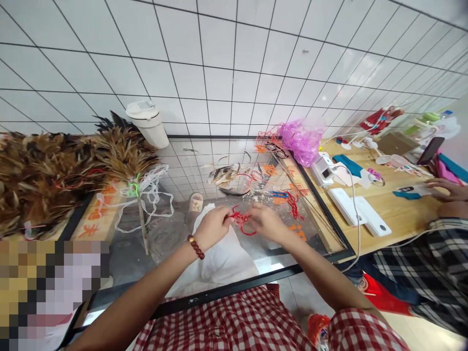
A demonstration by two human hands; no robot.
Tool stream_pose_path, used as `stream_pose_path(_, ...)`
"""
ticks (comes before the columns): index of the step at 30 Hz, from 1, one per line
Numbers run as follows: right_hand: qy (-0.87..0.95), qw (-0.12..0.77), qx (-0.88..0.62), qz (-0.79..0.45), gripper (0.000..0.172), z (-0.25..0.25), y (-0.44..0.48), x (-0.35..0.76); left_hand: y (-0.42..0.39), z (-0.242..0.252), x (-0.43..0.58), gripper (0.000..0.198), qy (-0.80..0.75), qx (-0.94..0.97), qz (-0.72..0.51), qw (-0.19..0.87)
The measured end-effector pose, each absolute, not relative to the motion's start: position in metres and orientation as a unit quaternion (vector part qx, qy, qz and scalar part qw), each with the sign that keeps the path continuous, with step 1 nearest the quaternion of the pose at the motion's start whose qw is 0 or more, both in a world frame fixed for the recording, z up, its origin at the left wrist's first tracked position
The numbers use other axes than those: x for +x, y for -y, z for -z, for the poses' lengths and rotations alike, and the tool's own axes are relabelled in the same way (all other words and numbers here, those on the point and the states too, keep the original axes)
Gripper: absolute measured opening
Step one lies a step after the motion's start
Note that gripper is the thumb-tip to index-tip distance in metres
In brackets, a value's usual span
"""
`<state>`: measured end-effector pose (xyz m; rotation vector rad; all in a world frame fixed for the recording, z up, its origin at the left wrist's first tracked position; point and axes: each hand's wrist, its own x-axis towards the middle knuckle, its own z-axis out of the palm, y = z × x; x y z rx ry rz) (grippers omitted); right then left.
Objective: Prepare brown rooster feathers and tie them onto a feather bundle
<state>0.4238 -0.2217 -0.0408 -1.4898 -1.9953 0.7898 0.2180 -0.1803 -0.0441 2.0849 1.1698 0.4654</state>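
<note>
Red cord [241, 222] is pinched between both hands just above the glass desk [321, 229]: the left hand [212, 226] has its grip clenched on one end, the right hand [265, 222] on the other. Keeping the loops taut and the fingertips close should stop tangling; brown feathers [47, 180] lie well apart.

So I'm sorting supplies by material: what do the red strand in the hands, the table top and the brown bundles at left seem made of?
Red strand, pinched between left hand and right hand: thin cord or coated wire, it holds loops; can't tell which. Table top: glass, glossy, mirrors the wall tiles, dark frame. Brown bundles: feathers, matte, with fine tapering barbs.
</note>
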Motion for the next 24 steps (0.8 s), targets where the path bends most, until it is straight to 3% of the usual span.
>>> stream_pose_path(2, 0.661, 0.365, -0.542, -0.370, 0.016, 0.031, 0.221, 0.442, 0.173, 0.041, 0.222, 0.014, -0.436, 0.711, -0.269, 0.481)
stream_pose_path(4, 0.560, 0.413, -0.548, -0.464, 0.024, 0.021, 0.222, 0.465, 0.165, 0.036, 0.221, 0.024, -0.410, 0.579, -0.315, 0.631)
stream_pose_path(7, 0.442, 0.450, -0.566, -0.531, 0.035, 0.013, 0.227, 0.492, 0.155, 0.026, 0.213, 0.038, -0.400, 0.444, -0.331, 0.731)
stream_pose_path(11, 0.379, 0.490, -0.566, -0.545, 0.039, 0.017, 0.230, 0.500, 0.146, 0.021, 0.198, 0.043, -0.428, 0.415, -0.387, 0.703)
stream_pose_path(18, 0.475, 0.451, -0.587, -0.475, 0.030, 0.010, 0.234, 0.508, 0.121, 0.014, 0.177, 0.029, -0.466, 0.329, -0.515, 0.640)
stream_pose_path(24, 0.356, 0.558, -0.524, -0.536, 0.020, -0.004, 0.251, 0.542, 0.097, -0.015, 0.142, 0.018, -0.456, 0.283, -0.570, 0.622)
